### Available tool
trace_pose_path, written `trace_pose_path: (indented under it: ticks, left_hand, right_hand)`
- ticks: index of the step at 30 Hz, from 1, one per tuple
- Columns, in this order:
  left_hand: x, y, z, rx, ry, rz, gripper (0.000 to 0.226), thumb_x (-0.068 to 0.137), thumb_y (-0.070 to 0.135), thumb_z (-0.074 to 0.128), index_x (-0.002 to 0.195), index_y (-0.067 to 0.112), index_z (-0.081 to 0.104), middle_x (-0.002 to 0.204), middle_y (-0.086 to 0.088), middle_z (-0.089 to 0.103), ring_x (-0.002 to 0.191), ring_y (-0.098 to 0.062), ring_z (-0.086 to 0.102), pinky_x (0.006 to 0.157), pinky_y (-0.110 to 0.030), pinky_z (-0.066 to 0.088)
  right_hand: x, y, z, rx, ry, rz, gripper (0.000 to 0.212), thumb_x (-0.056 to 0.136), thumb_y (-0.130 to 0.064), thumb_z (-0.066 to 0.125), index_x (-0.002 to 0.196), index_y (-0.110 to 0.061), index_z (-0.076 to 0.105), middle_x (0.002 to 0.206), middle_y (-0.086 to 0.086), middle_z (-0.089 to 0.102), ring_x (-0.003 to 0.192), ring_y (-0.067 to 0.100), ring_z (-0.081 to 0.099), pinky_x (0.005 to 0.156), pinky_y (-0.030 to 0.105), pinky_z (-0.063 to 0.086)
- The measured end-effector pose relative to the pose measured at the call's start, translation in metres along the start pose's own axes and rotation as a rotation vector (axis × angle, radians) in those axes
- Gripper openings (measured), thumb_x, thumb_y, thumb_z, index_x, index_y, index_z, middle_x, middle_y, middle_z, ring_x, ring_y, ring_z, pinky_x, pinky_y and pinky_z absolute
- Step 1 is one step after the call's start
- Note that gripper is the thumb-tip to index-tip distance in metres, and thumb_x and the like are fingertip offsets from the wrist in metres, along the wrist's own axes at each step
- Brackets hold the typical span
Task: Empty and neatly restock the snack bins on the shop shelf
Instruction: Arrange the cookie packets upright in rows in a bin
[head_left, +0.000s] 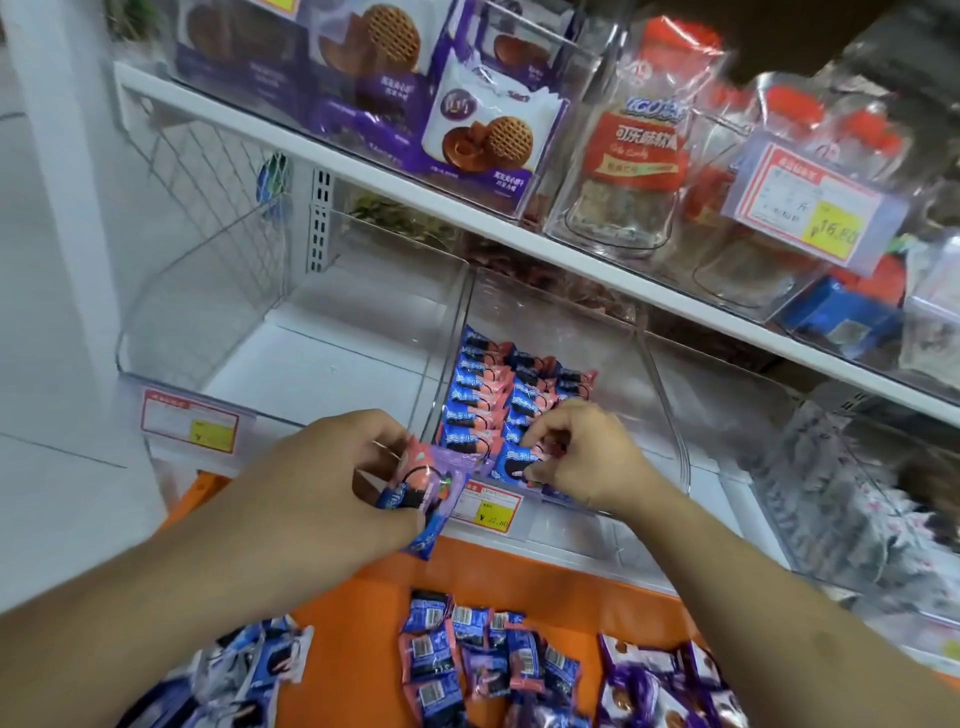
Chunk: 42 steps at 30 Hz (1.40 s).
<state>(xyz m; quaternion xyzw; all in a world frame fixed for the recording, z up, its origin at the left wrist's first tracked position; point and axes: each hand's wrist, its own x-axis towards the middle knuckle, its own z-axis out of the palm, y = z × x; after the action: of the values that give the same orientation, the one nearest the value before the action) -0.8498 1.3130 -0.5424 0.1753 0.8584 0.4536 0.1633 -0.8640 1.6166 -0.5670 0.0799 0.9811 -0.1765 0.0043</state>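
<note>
The right hand (576, 447) pinches one blue and pink snack pack (511, 462) at the near end of the middle clear bin (670, 415), touching the neat rows of packs (498, 395) that run from near to far; the pack's long side lies left to right, like its neighbours. The left hand (332, 483) sits just left of the bin, its fingers curled round a small bunch of packs (415, 488) (these likely go in next). The left bin (218, 322) holds nothing. Loose packs (467, 660) lie close by on the orange surface (519, 571); fuller bins stand on the shelf above (363, 171).
</note>
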Motion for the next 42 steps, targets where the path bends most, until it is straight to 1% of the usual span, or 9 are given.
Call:
trace_pose_path:
  ticks: [5,12,17,22,26,30,33,35,42]
  left_hand:
    - [0.002,0.001,0.003,0.003,-0.016,0.012,0.037,0.078,0.034,0.085,0.105,0.042,0.062,0.100,0.027,0.072,0.089,0.011,0.065,0.075,-0.019,0.055]
    - [0.001,0.003,0.005,-0.014,-0.019,0.030,0.036,0.079,0.032,0.087,0.105,0.041,0.063,0.098,0.026,0.074,0.088,0.012,0.066,0.068,-0.012,0.051]
    - [0.003,0.005,0.007,0.009,-0.013,0.059,0.038,0.080,0.034,0.086,0.109,0.050,0.066,0.100,0.023,0.070,0.088,0.014,0.063,0.069,-0.013,0.050]
    - [0.006,0.008,0.013,-0.071,0.037,0.078,0.044,0.080,0.027,0.088,0.114,0.044,0.065,0.100,0.021,0.073,0.094,0.018,0.061,0.065,-0.006,0.050]
    - [0.005,0.009,0.013,-0.056,0.078,0.128,0.043,0.080,0.030,0.088,0.113,0.044,0.064,0.105,0.027,0.071,0.100,0.014,0.062,0.078,-0.012,0.050]
    - [0.005,0.010,0.006,0.117,0.174,0.199,0.053,0.088,0.039,0.078,0.131,0.053,0.050,0.126,0.033,0.054,0.105,0.013,0.053,0.080,-0.008,0.041]
    - [0.009,0.002,0.003,0.295,0.157,0.252,0.072,0.096,0.038,0.068,0.155,0.050,0.028,0.156,0.033,0.030,0.138,0.010,0.028,0.112,-0.016,0.026]
    - [0.011,-0.002,0.003,0.345,0.104,0.259,0.080,0.098,0.035,0.065,0.159,0.050,0.016,0.163,0.033,0.018,0.150,0.004,0.016,0.122,-0.025,0.019]
    - [0.014,-0.006,0.008,0.392,0.033,0.284,0.089,0.099,0.027,0.060,0.161,0.053,0.001,0.164,0.037,0.005,0.152,0.005,0.009,0.121,-0.022,0.013]
  right_hand:
    - [0.005,-0.002,-0.004,0.013,-0.063,0.024,0.028,0.069,-0.012,0.096,0.086,-0.024,0.077,0.079,-0.006,0.057,0.066,0.010,0.052,0.057,0.016,0.043]
    - [-0.010,-0.008,-0.018,0.122,0.026,0.031,0.027,0.081,-0.004,0.085,0.090,-0.026,0.076,0.088,-0.006,0.069,0.071,0.004,0.060,0.062,0.008,0.046]
    - [-0.045,-0.041,-0.034,0.503,0.003,-0.171,0.033,0.090,-0.003,0.077,0.110,-0.029,0.077,0.103,-0.005,0.072,0.094,0.022,0.067,0.085,0.045,0.058]
    - [-0.071,-0.071,-0.036,0.490,-0.138,-0.337,0.041,0.087,-0.017,0.085,0.121,-0.035,0.072,0.112,-0.009,0.071,0.104,0.018,0.068,0.078,0.038,0.056]
    - [-0.071,-0.072,-0.030,0.479,-0.107,-0.325,0.032,0.083,-0.016,0.088,0.106,-0.031,0.072,0.091,-0.003,0.069,0.083,0.020,0.067,0.069,0.044,0.056]
    - [-0.058,-0.060,-0.030,0.559,0.017,-0.208,0.029,0.079,-0.004,0.088,0.092,-0.023,0.071,0.087,0.005,0.069,0.074,0.025,0.067,0.066,0.036,0.057]
    - [-0.038,-0.046,-0.026,0.555,0.116,-0.093,0.028,0.078,-0.003,0.089,0.084,-0.022,0.069,0.077,-0.003,0.065,0.064,0.017,0.063,0.061,0.031,0.054]
    - [-0.024,-0.039,-0.017,0.498,0.093,-0.057,0.030,0.077,-0.005,0.090,0.082,-0.024,0.068,0.076,-0.008,0.063,0.063,0.013,0.061,0.060,0.029,0.052]
    - [0.005,-0.030,0.015,0.238,-0.020,-0.118,0.021,0.080,-0.016,0.090,0.089,-0.029,0.077,0.085,-0.009,0.072,0.078,0.006,0.067,0.072,0.023,0.055]
